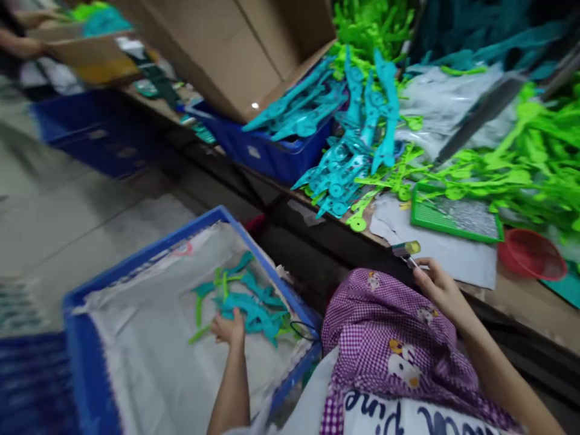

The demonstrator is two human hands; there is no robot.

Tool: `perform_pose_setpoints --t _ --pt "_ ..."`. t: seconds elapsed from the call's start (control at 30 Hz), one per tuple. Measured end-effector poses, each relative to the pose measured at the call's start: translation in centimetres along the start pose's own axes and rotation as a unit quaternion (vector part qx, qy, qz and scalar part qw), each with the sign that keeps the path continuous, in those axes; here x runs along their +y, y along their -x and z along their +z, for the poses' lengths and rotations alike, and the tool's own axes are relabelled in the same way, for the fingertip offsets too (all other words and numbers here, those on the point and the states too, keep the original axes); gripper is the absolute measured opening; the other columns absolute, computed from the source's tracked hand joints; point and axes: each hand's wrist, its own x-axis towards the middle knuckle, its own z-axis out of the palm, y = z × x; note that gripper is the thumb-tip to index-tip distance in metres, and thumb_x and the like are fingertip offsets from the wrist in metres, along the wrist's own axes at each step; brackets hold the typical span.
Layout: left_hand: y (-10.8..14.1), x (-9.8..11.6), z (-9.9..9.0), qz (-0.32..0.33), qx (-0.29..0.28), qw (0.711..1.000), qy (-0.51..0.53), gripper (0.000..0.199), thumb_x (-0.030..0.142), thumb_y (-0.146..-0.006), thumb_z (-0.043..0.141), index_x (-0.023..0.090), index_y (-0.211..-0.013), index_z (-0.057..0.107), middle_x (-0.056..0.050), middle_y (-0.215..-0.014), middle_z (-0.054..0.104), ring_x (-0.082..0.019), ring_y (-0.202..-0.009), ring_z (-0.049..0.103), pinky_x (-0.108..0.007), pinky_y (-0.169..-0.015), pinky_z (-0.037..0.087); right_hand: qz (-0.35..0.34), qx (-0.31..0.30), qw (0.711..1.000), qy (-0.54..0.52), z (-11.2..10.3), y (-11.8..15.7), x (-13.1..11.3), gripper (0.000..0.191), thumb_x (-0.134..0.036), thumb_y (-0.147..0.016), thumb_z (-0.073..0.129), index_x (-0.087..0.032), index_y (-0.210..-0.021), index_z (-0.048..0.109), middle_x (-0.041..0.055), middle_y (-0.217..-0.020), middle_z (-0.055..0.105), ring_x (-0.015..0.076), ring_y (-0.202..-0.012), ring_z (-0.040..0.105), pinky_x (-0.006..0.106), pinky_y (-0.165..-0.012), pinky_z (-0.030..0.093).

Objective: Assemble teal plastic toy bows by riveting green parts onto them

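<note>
My left hand (229, 328) is over a lined blue bin (149, 350), at the near edge of a small pile of teal and green plastic parts (254, 302). Its fingers are blurred, and whether they touch or hold a part is unclear. At the table's front edge, my right hand (437, 284) is closed on the thin metal handle of a small hammer (406, 248), which has a yellowish end. A white sheet (466, 260) lies on the table just beyond it.
A green tray (457, 214) of small metal pieces and a red bowl (531, 254) sit on the table. Behind are heaps of green parts (521, 157) and teal parts (338, 172), a blue crate (281, 157) and a cardboard box (226, 54). A person's arm (18, 45) shows far left.
</note>
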Motion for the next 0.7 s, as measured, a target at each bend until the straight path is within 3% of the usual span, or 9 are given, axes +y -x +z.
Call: perform_pose_setpoints --t 0.1,0.17,0.3,0.4,0.53,0.63,0.7 --pt "-1.0 6.2 -1.0 0.03 0.094 0.994 0.051 0.059 0.037 -0.089 0.037 0.007 -0.14 0.033 -0.031 -0.134 0.046 -0.043 -0.136 0.037 -0.067 -0.1 0.039 -0.006 0.101 0.987 0.128 -1.6 0.8 2.3 0.041 -0.061 -0.09 0.044 -0.021 -0.088 0.056 -0.0016 -0.061 0.057 0.0137 -0.053 0.052 0.025 -0.053 0.039" --pt "-0.7 11.8 -1.5 0.101 0.159 0.972 0.138 0.051 0.038 -0.088 0.043 0.011 -0.131 0.043 -0.025 -0.13 0.051 -0.036 -0.131 0.044 -0.057 -0.102 0.044 -0.007 0.133 0.971 0.2 -2.6 1.5 3.9 0.039 -0.056 -0.093 0.04 -0.022 -0.092 0.059 -0.0005 -0.062 0.062 0.0154 -0.053 0.057 0.026 -0.055 0.041" --pt "2.8 25.3 -2.6 0.24 0.238 0.874 0.348 0.036 0.034 -0.085 0.051 0.017 -0.116 0.047 -0.017 -0.12 0.054 -0.026 -0.104 0.061 -0.044 -0.088 0.054 -0.058 0.168 0.935 0.307 -4.6 2.9 7.3 0.037 -0.047 -0.098 0.037 -0.02 -0.101 0.063 0.0032 -0.069 0.07 0.0185 -0.058 0.066 0.026 -0.055 0.042" --pt "6.5 35.2 -3.8 0.313 0.251 0.802 0.442 0.032 0.032 -0.086 0.05 0.018 -0.114 0.043 -0.015 -0.118 0.051 -0.022 -0.098 0.062 -0.041 -0.088 0.054 -0.122 0.205 0.898 0.369 -6.9 3.8 10.4 0.038 -0.044 -0.101 0.035 -0.018 -0.103 0.064 0.0084 -0.082 0.075 0.0197 -0.067 0.07 0.028 -0.062 0.045" --pt "11.6 46.4 -5.0 0.347 0.24 0.745 0.517 0.031 0.028 -0.091 0.044 0.02 -0.12 0.037 -0.011 -0.119 0.048 -0.021 -0.104 0.059 -0.038 -0.092 0.051 -0.174 0.234 0.839 0.459 -10.7 4.9 14.1 0.039 -0.038 -0.104 0.033 -0.016 -0.099 0.065 0.0099 -0.085 0.075 0.0182 -0.072 0.068 0.029 -0.066 0.041" --pt "15.6 52.0 -4.3 0.351 0.19 0.72 0.567 0.032 0.027 -0.095 0.038 0.022 -0.125 0.034 -0.011 -0.125 0.045 -0.021 -0.108 0.057 -0.037 -0.092 0.051 -0.162 0.226 0.806 0.522 -12.8 5.2 15.3 0.038 -0.033 -0.104 0.033 -0.015 -0.095 0.066 0.0077 -0.075 0.071 0.017 -0.067 0.062 0.03 -0.065 0.036" --pt "18.0 53.7 -3.1 0.377 0.136 0.708 0.581 0.031 0.029 -0.095 0.04 0.022 -0.125 0.037 -0.011 -0.124 0.046 -0.02 -0.108 0.057 -0.036 -0.09 0.051 -0.142 0.223 0.796 0.545 -13.5 4.7 15.6 0.036 -0.032 -0.103 0.036 -0.016 -0.094 0.067 0.0068 -0.073 0.069 0.0171 -0.068 0.059 0.03 -0.066 0.035"
